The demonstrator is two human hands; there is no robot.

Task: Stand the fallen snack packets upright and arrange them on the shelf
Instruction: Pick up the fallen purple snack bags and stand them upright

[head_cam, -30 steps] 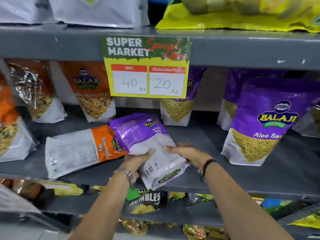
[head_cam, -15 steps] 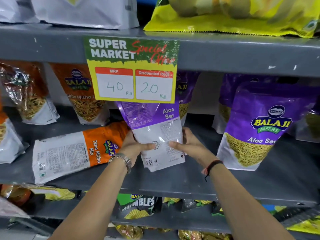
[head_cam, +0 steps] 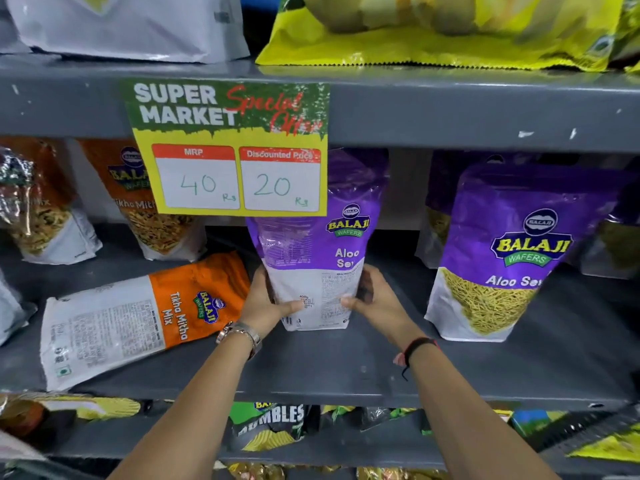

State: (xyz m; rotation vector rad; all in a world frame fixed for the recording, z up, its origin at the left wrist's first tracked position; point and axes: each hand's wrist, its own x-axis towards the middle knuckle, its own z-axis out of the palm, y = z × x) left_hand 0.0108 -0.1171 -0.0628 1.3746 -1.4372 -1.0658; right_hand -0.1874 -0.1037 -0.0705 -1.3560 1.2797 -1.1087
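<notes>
A purple Aloo Sev packet (head_cam: 311,265) stands upright on the grey shelf (head_cam: 346,375), its back side facing me and its base on the shelf. My left hand (head_cam: 266,303) grips its lower left edge and my right hand (head_cam: 374,299) grips its lower right edge. To the left, an orange Tikha Mitha Mix packet (head_cam: 138,317) lies flat on the shelf, back side up. Another purple Aloo Sev packet (head_cam: 512,251) stands upright on the right.
A yellow price sign (head_cam: 228,150) hangs from the upper shelf edge and covers the held packet's top. Upright orange packets (head_cam: 152,209) stand at the back left, purple ones behind at the back right. Yellow and white bags (head_cam: 433,29) sit above; more packets (head_cam: 270,424) lie below.
Both hands lifted the purple packet from a tilted, lying position at the shelf front, turned it upright and pushed it back onto the shelf under the sign.
</notes>
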